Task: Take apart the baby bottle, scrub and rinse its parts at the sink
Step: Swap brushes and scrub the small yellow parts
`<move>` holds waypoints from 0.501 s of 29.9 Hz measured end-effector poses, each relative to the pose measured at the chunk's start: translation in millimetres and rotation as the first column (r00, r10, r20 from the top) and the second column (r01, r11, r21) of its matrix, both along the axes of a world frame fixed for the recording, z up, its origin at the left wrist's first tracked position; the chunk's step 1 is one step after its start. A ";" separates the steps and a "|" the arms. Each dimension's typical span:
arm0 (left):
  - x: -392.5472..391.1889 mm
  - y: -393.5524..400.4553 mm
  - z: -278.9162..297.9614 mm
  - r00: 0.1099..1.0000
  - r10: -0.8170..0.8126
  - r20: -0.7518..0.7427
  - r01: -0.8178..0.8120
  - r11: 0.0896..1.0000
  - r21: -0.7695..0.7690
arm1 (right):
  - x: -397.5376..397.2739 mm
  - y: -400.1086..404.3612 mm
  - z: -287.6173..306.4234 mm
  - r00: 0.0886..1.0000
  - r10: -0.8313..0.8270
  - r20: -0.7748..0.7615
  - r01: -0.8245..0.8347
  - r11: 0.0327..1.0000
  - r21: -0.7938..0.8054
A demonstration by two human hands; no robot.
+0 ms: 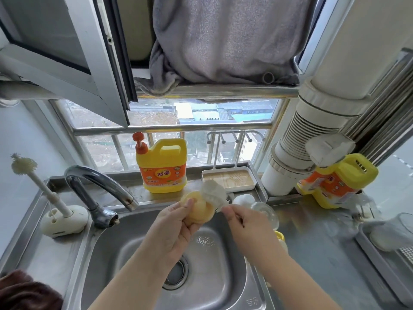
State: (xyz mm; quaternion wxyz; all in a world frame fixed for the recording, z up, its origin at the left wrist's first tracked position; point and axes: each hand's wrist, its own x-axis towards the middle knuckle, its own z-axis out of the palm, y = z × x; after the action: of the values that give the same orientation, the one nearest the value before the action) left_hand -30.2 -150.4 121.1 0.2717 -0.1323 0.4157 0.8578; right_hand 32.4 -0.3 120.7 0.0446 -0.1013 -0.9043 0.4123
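Here, brush (213, 193) angled up-left into collar (197, 209)

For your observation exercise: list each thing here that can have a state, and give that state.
Left hand: grips the yellow bottle part.
Right hand: pinches the white brush, which presses on the part.
Faucet: no water visibly running.
Window: swung open.
Detergent jug: upright, pump cap on.
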 end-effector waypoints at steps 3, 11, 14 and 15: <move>0.4 4.8 -13.1 0.998 -0.062 0.006 0.062 0.992 -0.109 | 14.3 0.1 -11.5 0.998 0.053 0.016 -0.053 0.999 -0.007; 39.3 59.1 -65.5 0.946 -0.310 0.098 0.326 0.905 -0.274 | 63.6 54.9 -69.5 0.931 -0.269 0.245 0.320 0.927 -0.197; 52.6 86.3 -89.3 0.917 -0.349 0.192 0.393 0.872 -0.291 | 84.8 77.0 -86.1 0.821 -0.436 0.369 0.565 0.716 -0.410; 58.3 95.2 -95.4 0.901 -0.379 0.212 0.429 0.852 -0.300 | 90.8 85.9 -91.2 0.780 -0.486 0.394 0.620 0.686 -0.381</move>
State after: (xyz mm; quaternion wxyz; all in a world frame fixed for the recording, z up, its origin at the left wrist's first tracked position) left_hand 28.1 -55.2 25.7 0.4488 -0.1484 0.5546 0.6848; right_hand 123.1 85.6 29.4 0.0209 -0.4328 -0.6923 0.5771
